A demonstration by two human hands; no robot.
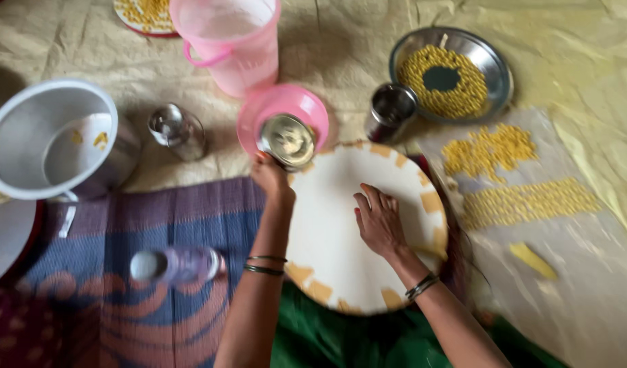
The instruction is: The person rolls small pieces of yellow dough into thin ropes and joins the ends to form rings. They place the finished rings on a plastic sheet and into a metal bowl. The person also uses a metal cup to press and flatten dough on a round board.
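Note:
A round white board (340,238) with orange patches at its rim lies in front of me. My right hand (379,221) rests flat on it, fingers together. My left hand (271,176) reaches to the board's far left edge and grips a small steel tin (287,140), tilted so its round face shows. Just behind the tin sits a pink lid (310,108).
A pink jug (231,41) stands at the back. A steel plate (494,65) holds yellow pieces, a steel cup (391,111) beside it. More yellow pieces (518,201) lie in rows on a sheet at right. A large steel pot (48,136), a small steel container (178,131) and a bottle (177,264) are at left.

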